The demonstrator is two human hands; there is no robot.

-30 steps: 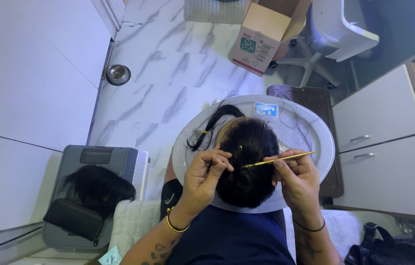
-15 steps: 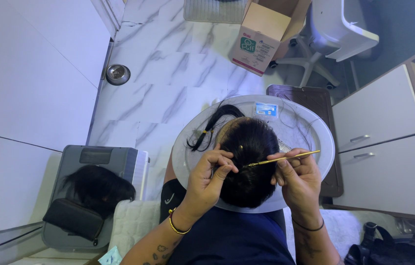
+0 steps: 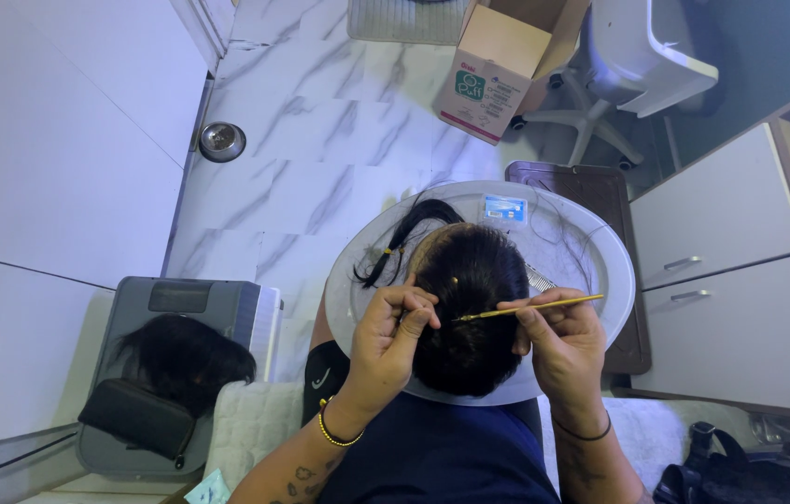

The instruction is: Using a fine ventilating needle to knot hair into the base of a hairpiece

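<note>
A black wig (image 3: 470, 308) sits on a white round tray (image 3: 591, 252) on my lap, one ponytail strand hanging off the tray's left rim. My left hand (image 3: 390, 341) pinches a lock of the wig's hair at its left side. Between the fingers of my right hand (image 3: 558, 345) is a thin yellow needle tool (image 3: 530, 306), its tip stuck into the hair near the wig's middle. A small yellow pin shows in the hair further up.
A grey case (image 3: 180, 308) at the left carries another black wig (image 3: 180, 359) and a black pouch (image 3: 138, 415). A cardboard box (image 3: 498, 70), a white chair (image 3: 638, 56) and a metal bowl (image 3: 222, 142) stand on the marble floor. White drawers (image 3: 722, 280) are at the right.
Both hands have shifted slightly toward me on the wig; the yellow tool stays in the hair at nearly the same angle.
</note>
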